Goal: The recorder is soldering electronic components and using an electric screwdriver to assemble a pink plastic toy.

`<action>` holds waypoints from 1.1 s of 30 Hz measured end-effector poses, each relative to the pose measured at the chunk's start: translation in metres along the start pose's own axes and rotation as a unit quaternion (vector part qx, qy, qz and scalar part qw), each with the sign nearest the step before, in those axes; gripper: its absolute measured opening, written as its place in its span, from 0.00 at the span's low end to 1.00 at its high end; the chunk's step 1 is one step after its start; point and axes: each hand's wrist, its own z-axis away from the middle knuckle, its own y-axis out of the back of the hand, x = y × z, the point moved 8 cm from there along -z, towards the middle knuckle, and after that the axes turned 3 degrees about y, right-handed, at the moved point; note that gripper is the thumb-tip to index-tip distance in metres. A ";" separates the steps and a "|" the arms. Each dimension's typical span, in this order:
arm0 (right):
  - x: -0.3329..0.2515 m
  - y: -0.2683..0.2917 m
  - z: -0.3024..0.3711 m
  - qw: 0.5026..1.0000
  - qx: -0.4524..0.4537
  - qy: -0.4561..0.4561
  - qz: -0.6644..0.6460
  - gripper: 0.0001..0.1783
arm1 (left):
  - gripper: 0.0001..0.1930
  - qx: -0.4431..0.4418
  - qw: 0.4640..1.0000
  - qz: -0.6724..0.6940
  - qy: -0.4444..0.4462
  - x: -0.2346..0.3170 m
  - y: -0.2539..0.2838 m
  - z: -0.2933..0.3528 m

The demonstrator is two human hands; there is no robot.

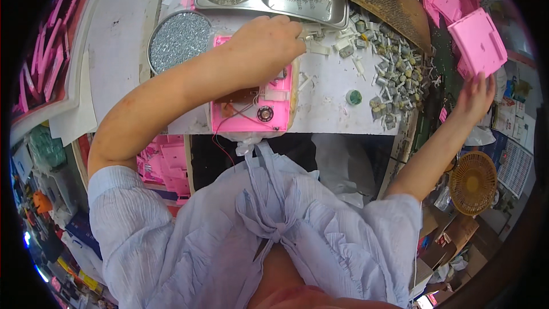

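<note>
My left hand (269, 48) reaches across the upper part of a pink plastic housing (275, 123) at the table's near edge. Its fingers are curled down beside small white plastic pieces (318, 48); whatever they hold is hidden. Inside the housing are a round black-and-silver part (265, 114) and thin wires, one red wire hanging over the edge. Out to the right, my right hand (477, 98) grips the lower edge of a square pink plastic cover (478, 43). More pink covers (454, 4) lie behind it.
A round bowl of small metal screws (178, 41) stands left of the housing. Behind is a metal compartment tray (271, 7) with small metal parts. Many small motor-like parts (397, 71) are heaped at right, near a green round piece (354, 98). Pink parts (46, 60) fill the far left.
</note>
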 end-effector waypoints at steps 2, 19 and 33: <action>-0.026 -0.046 0.101 0.995 -0.035 -0.066 -0.071 0.33 | 0.09 0.039 0.999 0.025 0.010 -0.003 0.010 0.011; -0.016 -0.214 0.380 0.867 -0.428 -0.079 0.240 0.37 | 0.36 0.151 0.906 0.259 0.299 -0.006 0.013 0.126; -0.001 -0.247 0.356 0.827 -0.519 -0.041 0.213 0.33 | 0.36 0.159 0.853 0.250 0.429 -0.008 0.005 0.157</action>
